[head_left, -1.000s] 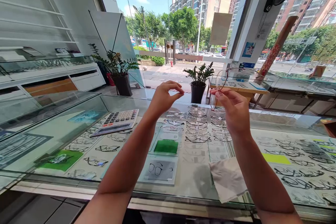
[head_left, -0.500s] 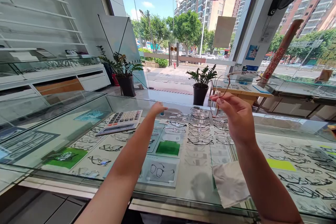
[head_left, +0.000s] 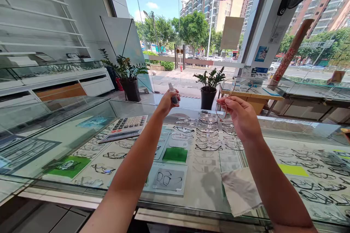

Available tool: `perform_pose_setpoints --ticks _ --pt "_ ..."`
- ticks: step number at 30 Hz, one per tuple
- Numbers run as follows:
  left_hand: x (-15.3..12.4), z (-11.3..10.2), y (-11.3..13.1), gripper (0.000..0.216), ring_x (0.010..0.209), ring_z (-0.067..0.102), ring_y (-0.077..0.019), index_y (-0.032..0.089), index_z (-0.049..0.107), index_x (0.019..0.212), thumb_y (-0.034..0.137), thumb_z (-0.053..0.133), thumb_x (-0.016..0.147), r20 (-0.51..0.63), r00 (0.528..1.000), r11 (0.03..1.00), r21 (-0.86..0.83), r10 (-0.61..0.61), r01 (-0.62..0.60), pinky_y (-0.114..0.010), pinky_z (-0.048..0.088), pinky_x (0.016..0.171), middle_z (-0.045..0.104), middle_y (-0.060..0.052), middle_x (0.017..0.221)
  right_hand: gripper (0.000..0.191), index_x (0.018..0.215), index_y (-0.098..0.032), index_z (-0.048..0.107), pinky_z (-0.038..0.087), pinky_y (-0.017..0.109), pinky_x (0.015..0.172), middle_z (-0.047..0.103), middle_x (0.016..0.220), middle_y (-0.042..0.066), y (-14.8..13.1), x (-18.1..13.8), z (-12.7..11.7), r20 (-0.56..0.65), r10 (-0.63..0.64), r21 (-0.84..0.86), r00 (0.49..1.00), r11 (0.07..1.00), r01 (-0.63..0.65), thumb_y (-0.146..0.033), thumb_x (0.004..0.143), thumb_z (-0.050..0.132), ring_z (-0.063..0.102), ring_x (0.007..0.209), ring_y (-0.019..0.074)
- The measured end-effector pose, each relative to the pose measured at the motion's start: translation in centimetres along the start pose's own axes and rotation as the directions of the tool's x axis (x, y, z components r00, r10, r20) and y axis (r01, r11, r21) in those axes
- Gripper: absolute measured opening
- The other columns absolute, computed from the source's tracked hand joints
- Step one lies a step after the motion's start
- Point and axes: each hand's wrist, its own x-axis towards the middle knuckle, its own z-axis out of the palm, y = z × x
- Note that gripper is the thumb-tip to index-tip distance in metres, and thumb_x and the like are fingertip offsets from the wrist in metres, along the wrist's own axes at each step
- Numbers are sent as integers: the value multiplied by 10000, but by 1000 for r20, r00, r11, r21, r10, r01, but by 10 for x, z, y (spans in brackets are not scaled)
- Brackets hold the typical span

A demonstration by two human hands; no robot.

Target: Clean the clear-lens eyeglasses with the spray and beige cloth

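My left hand (head_left: 168,102) is raised above the glass counter (head_left: 202,184) and grips a small spray bottle (head_left: 172,93), nozzle up. My right hand (head_left: 240,115) holds a pair of thin-rimmed glasses (head_left: 224,106) by the frame, level with the bottle and a short way to its right. A grey cleaning cloth (head_left: 240,191) lies flat on the counter under my right forearm.
A calculator (head_left: 124,128) sits on the counter at the left. Several glasses frames (head_left: 203,134) lie on display under the glass. Two potted plants (head_left: 209,85) stand on the floor beyond the counter, before the shop windows. Shelves and another display case (head_left: 49,69) line the left wall.
My left hand reached down to the far side of the counter, then came back up holding the spray bottle. My right hand kept the glasses raised, almost still.
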Motion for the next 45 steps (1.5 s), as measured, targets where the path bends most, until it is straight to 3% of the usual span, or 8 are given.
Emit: perform_pose_setpoints --ticks 5,11,18,22,30,38,41,45 --pt "-48 41 51 481 627 533 -187 245 570 794 726 583 812 427 900 977 -213 89 4 -263 312 436 500 -31 696 167 862 -270 822 568 460 1028 846 1007 48 7 3 1 100 106 28 989 994 -109 -434 831 818 742 1008 229" --pt "-81 67 69 764 571 499 -218 271 500 627 1001 323 766 602 798 989 -128 20 72 -338 360 445 465 -52 621 230 886 -271 821 558 465 1053 840 1029 46 14 3 6 233 199 29 952 977 -211 -495 833 828 741 1026 227" --pt "-75 75 49 610 542 442 -143 219 579 625 760 489 894 411 896 974 70 168 -215 -289 372 495 511 -29 634 257 916 -255 824 544 424 1012 826 1059 48 22 2 10 286 247 14 926 965 -262 -506 860 810 724 1008 206" --pt "-75 76 45 581 592 438 -141 206 525 624 692 515 943 367 893 910 215 260 -354 -271 347 512 496 -18 652 253 909 -253 828 531 418 1018 823 1039 43 23 1 12 304 262 39 916 957 -287 -498 845 829 711 1006 209" --pt "-83 68 61 616 630 478 -149 198 578 713 735 422 972 406 909 909 339 94 -245 -290 391 566 539 -25 711 219 877 -269 839 536 372 1013 807 1034 24 27 12 6 242 279 269 929 901 -341 -477 813 865 696 1047 205" --pt "-95 71 60 549 657 451 -144 198 533 723 675 493 992 546 836 813 461 58 -357 -275 378 604 499 2 698 254 863 -223 812 545 316 913 801 964 13 37 18 6 232 307 358 923 855 -374 -451 781 890 711 933 163" --pt "-83 64 58 535 722 537 -165 202 588 810 703 497 973 464 885 916 340 32 -212 -298 483 660 570 -22 798 230 876 -231 797 559 329 924 816 968 16 31 17 5 231 332 387 914 831 -400 -418 783 893 734 946 175" --pt "-41 39 38 356 688 503 -147 193 599 825 537 630 913 169 973 921 329 158 -207 -295 440 648 592 -21 815 149 874 -257 781 587 329 910 826 939 -13 21 18 -1 216 384 460 898 771 -440 -346 807 879 751 935 174"
